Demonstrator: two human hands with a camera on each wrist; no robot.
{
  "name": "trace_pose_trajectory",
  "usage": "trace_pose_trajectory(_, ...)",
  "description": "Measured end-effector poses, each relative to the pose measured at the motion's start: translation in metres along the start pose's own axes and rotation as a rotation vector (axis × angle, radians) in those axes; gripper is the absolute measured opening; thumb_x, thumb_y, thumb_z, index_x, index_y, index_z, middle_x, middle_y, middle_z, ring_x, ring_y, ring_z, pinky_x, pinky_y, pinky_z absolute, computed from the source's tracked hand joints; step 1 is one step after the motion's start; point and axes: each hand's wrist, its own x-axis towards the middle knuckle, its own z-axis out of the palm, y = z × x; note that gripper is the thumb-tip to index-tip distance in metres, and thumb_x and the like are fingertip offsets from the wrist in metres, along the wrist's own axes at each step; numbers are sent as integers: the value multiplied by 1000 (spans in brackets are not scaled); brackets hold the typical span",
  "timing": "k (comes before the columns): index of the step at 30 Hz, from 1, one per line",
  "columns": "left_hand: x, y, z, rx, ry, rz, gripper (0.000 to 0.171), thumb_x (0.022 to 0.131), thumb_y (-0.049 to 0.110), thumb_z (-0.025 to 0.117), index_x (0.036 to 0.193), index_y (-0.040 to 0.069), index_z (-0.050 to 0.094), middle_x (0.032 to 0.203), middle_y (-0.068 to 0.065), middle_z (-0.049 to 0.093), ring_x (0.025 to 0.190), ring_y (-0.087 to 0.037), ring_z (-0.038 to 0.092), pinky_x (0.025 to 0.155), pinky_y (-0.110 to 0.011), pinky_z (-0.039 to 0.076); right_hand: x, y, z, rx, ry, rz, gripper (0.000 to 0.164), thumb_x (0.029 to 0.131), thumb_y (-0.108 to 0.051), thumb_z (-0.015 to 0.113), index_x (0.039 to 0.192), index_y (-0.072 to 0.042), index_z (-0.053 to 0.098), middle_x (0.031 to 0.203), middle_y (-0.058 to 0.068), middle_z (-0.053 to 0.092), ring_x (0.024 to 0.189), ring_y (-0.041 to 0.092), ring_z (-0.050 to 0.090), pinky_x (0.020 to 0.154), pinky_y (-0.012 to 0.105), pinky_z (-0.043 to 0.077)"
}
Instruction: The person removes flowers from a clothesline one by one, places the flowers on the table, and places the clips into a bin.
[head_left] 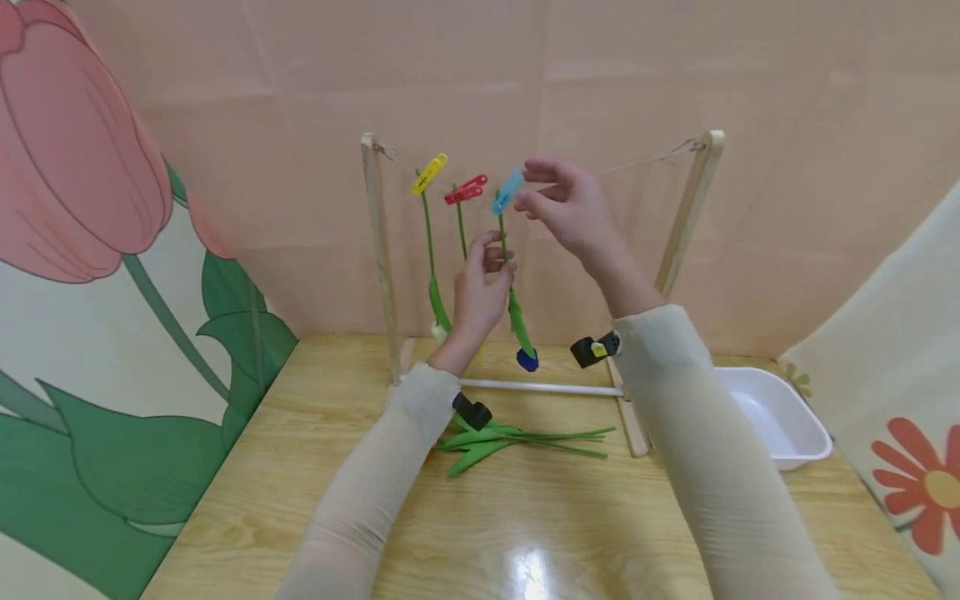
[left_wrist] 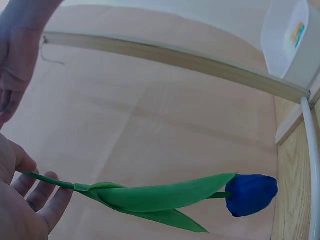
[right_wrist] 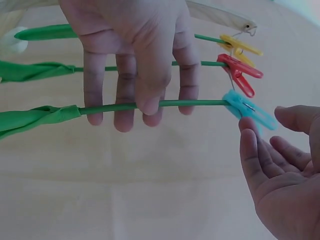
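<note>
A blue tulip [left_wrist: 251, 195] hangs head down, its stem end clamped by a light-blue clothespin [right_wrist: 248, 111] on the string. My left hand [head_left: 483, 287] pinches that green stem between thumb and fingers, partway below the clothespin. Beside the clothespin is my right hand [head_left: 572, 204], thumb and fingers spread apart, fingertips right at its handles. To the left, a yellow clothespin [head_left: 430, 174] and a red clothespin [head_left: 466, 190] each hold another green flower stem. The flower under the yellow one has a white head [head_left: 439, 332]; my left hand and arm partly cover the flower under the red one.
The string [head_left: 645, 161] runs between two wooden posts [head_left: 692, 208], joined low by a white bar [head_left: 540, 387]. More green-stemmed flowers [head_left: 487, 437] lie on the wooden table [head_left: 525, 517], heads hidden by my left sleeve. A white basin [head_left: 780, 417] stands at the right.
</note>
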Motion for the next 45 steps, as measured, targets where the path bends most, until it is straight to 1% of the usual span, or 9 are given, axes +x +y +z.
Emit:
trace_pose_trajectory(5,0,2,0,-41,26,-3,36,98,-1,62,132,4,54,111,-13,66,96,-22,65,74,-27,60,2,-3,5,76,22,45,47,99,-10,62,144,-1,52,139,14,60,99,17,69,90,29,57)
trace_pose_trajectory(10,-1,1,-2,-76,21,-14,36,97,-4,61,131,3,55,111,-16,64,94,-22,63,72,-28,61,7,-6,8,125,33,138,47,101,-15,62,146,-4,52,139,13,60,97,19,69,93,29,56)
trace_pose_trajectory(13,-1,1,-4,-89,14,-21,35,97,-4,61,131,3,55,112,-15,63,95,-21,63,72,-28,61,10,-7,9,142,23,173,47,101,-17,62,146,-5,53,136,13,62,96,20,69,93,30,56)
trace_pose_trajectory(17,0,2,-7,-79,4,-15,35,98,-3,61,131,5,55,112,-12,62,94,-20,62,73,-28,61,13,-9,10,170,21,189,45,101,-16,62,143,-3,55,129,14,65,92,17,69,90,28,57)
trace_pose_trajectory(22,0,1,-10,-62,0,-1,36,97,-4,61,132,3,55,112,-13,63,94,-21,63,76,-27,61,14,-7,10,204,28,203,41,100,-13,64,139,-1,59,114,10,69,84,15,68,82,24,58)
trace_pose_trajectory(29,-2,0,-11,-47,20,6,36,97,-3,62,132,4,56,112,-13,64,95,-22,64,76,-27,60,11,-2,11,227,39,157,31,99,-10,64,129,-1,66,101,5,68,77,13,66,75,21,57)
trace_pose_trajectory(32,-2,1,-11,-42,16,10,35,97,-2,62,131,4,56,112,-13,64,95,-22,64,76,-28,61,10,-1,11,264,66,145,27,98,-9,65,123,0,67,97,4,67,71,12,64,71,21,57)
trace_pose_trajectory(39,-5,-1,-12,-34,2,7,33,97,-2,62,130,2,57,112,-16,65,94,-23,65,76,-28,61,5,-2,13,315,152,110,16,95,-11,70,108,-3,72,79,4,67,55,12,58,57,22,52)
trace_pose_trajectory(45,-8,-4,-14,-19,-4,42,33,97,-2,63,129,1,57,110,-16,65,94,-24,66,75,-27,61,1,-3,10,399,242,43,10,94,-9,71,103,-6,73,83,3,64,50,11,51,51,20,47)
